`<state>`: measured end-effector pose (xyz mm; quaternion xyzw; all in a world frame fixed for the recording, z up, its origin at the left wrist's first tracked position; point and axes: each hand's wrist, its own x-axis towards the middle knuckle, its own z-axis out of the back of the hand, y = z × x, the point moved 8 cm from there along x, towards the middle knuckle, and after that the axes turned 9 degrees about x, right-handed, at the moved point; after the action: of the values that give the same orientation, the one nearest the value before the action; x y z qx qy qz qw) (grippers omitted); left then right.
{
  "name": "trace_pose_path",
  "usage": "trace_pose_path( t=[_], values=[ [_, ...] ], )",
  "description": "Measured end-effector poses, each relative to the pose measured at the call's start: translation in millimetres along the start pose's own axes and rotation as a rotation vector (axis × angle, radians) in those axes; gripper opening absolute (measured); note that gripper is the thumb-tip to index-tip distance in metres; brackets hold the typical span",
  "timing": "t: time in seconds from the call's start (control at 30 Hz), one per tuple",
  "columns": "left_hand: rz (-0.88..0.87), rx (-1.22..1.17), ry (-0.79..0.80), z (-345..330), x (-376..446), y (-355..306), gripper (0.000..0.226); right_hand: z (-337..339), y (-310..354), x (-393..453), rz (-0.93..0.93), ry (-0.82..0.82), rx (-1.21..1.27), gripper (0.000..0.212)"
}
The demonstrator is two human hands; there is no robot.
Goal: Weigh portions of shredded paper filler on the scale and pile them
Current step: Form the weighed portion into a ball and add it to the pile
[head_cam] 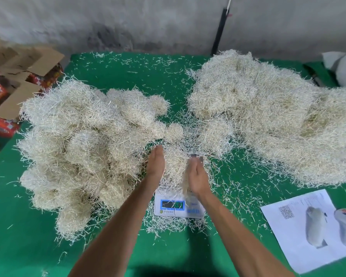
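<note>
On the scale [179,204]: a portion of shredded paper filler [174,162], cupped between both hands.
Left hand [155,162]: flat, fingers straight, pressing the portion's left side.
Right hand [197,177]: fingers straight against its right side.
Weighed piles [84,144]: left on the green bench [128,72].
Loose heap [268,116]: right.

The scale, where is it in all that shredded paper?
The scale sits low in the middle of the head view on the green table, just below both hands, with a portion of shredded paper heaped on it.
</note>
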<state>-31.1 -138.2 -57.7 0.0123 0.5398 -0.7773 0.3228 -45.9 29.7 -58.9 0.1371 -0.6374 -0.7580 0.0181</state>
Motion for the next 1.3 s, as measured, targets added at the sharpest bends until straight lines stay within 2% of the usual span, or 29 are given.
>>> trace_pose_path(
  t=[0.1, 0.2, 0.27, 0.3, 0.37, 0.4, 0.47, 0.5, 0.53, 0.6, 0.67, 0.73, 0.8, 0.87, 0.93, 1.0, 1.03, 1.07, 1.1, 1.13, 1.2, 1.27, 1.3],
  values=[
    [0.032, -0.127, 0.108, -35.3, -16.6, -6.5, 0.056, -32.9, -4.6, 0.1, -0.136, 0.044, 0.15, 0.049],
    [0.124, -0.494, 0.098, -35.8, -37.3, -12.8, 0.03, -30.1, 10.6, 7.0, -0.215, -0.104, 0.361, 0.066],
    [0.133, -0.76, 0.035, -17.6, -35.5, -15.4, 0.03, -13.5, 35.4, 12.4, -0.173, -0.173, 0.341, 0.08],
    [0.1, -0.821, -0.035, -1.0, -36.1, -19.3, 0.029, -5.6, 48.1, 17.2, -0.138, -0.185, 0.363, 0.082],
    [0.115, -0.782, -0.13, 19.5, -40.4, -19.8, 0.029, 8.3, 74.9, 28.1, -0.082, -0.255, 0.522, 0.08],
    [0.188, -0.756, -0.068, 15.9, -42.8, -17.3, 0.033, 10.3, 86.8, 33.0, -0.071, -0.282, 0.611, 0.078],
    [0.307, -0.793, 0.237, -8.8, -56.3, -32.4, 0.057, 1.3, 112.0, 32.5, -0.014, -0.221, 0.648, 0.067],
    [0.318, -0.856, 0.338, -14.4, -61.8, -46.2, 0.07, -4.8, 121.0, 25.4, 0.031, -0.144, 0.553, 0.058],
    [0.278, -0.907, 0.339, -8.8, -60.2, -60.7, 0.076, -11.4, 128.8, 16.2, 0.134, -0.042, 0.356, 0.046],
    [0.274, -0.917, 0.248, 14.7, -46.9, -79.2, 0.067, -26.4, 136.7, -8.4, 0.416, 0.176, -0.039, 0.036],
    [0.281, -0.9, 0.222, 29.3, -45.0, -87.5, 0.056, -32.5, 138.4, -27.9, 0.569, 0.293, -0.099, 0.033],
    [0.242, -0.858, 0.199, 25.0, -48.1, -87.3, 0.048, -37.0, 160.1, -29.1, 0.626, 0.262, 0.001, 0.022],
    [0.155, -0.663, 0.193, 8.9, -61.0, -91.3, 0.04, -30.7, 182.8, -14.3, 0.574, 0.127, 0.049, 0.013],
    [0.207, -0.705, 0.272, 8.1, -74.6, -105.1, 0.04, -10.4, 190.8, -1.7, 0.499, 0.063, 0.053, 0.02],
    [0.242, -0.847, 0.277, 31.5, -72.2, -119.7, 0.041, -2.3, 193.1, -7.5, 0.58, 0.152, -0.04, 0.033],
    [0.187, -0.966, 0.203, 54.0, -65.9, -122.0, 0.035, -22.0, 192.0, -35.5, 0.795, 0.27, -0.191, 0.041],
    [0.172, -0.946, 0.19, 52.1, -70.2, -122.0, 0.033, -34.9, 189.3, -42.7, 0.888, 0.299, -0.235, 0.041],
    [0.21, -0.879, 0.178, 45.2, -76.0, -119.5, 0.034, -40.6, 193.1, -39.2, 0.896, 0.271, -0.242, 0.041],
    [0.264, -0.885, 0.225, 32.8, -80.7, -116.4, 0.038, -38.2, 197.9, -25.5, 0.827, 0.221, -0.202, 0.042],
    [0.3, -0.872, 0.351, 20.2, -85.2, -118.7, 0.043, -29.2, 202.1, -9.1, 0.727, 0.15, -0.18, 0.044],
    [0.293, -0.972, 0.419, 29.2, -80.7, -132.8, 0.048, -7.5, 204.3, 8.1, 0.641, 0.052, -0.276, 0.051],
    [0.279, -1.027, 0.252, 44.7, -67.3, -131.1, 0.047, -15.7, 197.5, -4.2, 0.767, 0.121, -0.416, 0.056],
    [0.261, -1.168, 0.188, 49.3, -65.3, -130.1, 0.047, -31.9, 192.4, -18.7, 0.866, 0.205, -0.444, 0.055]
  ],
)
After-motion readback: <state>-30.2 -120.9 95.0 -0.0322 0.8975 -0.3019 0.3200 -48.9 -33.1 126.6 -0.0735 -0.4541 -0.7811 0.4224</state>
